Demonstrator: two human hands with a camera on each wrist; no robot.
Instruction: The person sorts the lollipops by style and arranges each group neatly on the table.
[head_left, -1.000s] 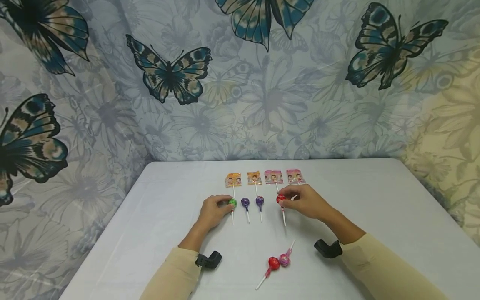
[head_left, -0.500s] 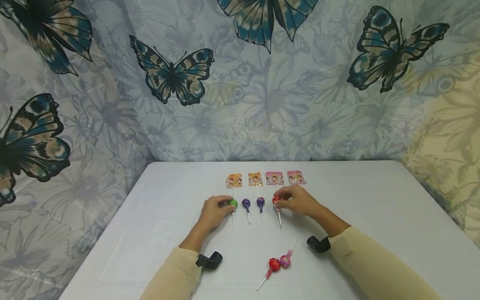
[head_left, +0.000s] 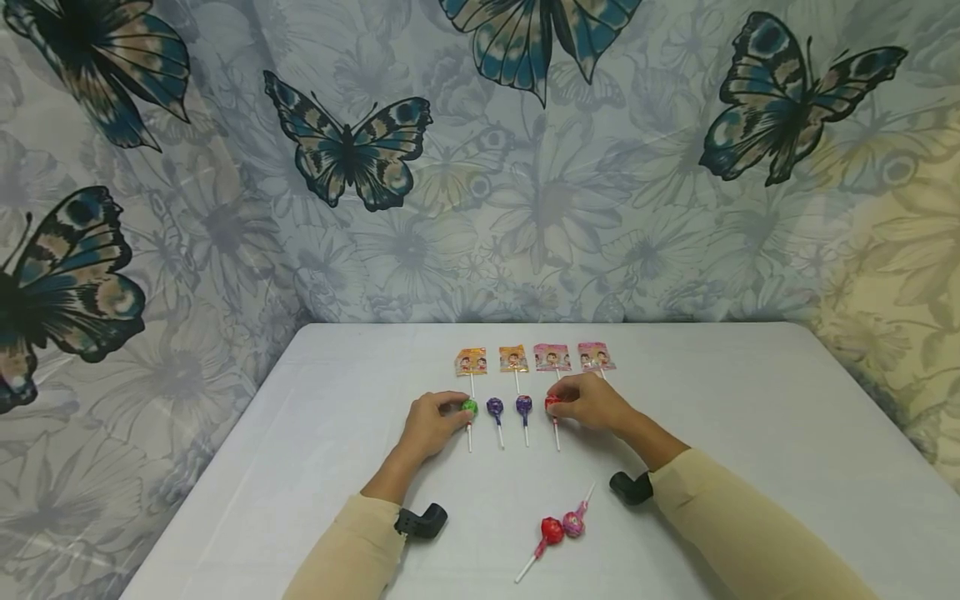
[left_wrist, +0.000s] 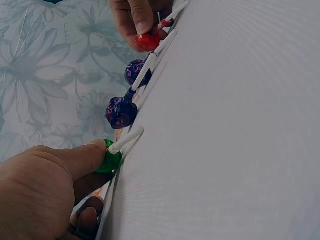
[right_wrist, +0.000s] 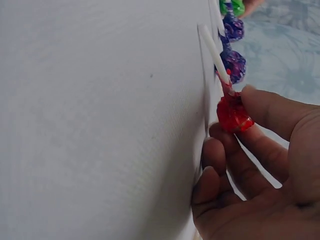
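My left hand (head_left: 431, 423) pinches the head of a green lollipop (left_wrist: 111, 159) at the left end of a row on the table. At the row's right end, my right hand (head_left: 596, 406) holds a red lollipop (right_wrist: 233, 114) between thumb and fingers, its white stick pointing toward me. Between the hands lie two purple lollipops, a left one (head_left: 495, 407) and a right one (head_left: 523, 405), side by side with sticks toward me. Closer to me, a second red lollipop (head_left: 552, 531) lies against a pink lollipop (head_left: 573, 524), untouched.
Behind the row lie flat-wrapped lollipops: two orange packets (head_left: 471, 362) (head_left: 513, 359) and two pink packets (head_left: 552, 357) (head_left: 596, 357). All rest on a white table (head_left: 337, 358), its far edge against a butterfly-patterned backdrop (head_left: 525, 217).
My right hand has moved left with the red lollipop, bringing it closer to the right purple one, and its stick now stands straighter. The left hand stays on the green lollipop.
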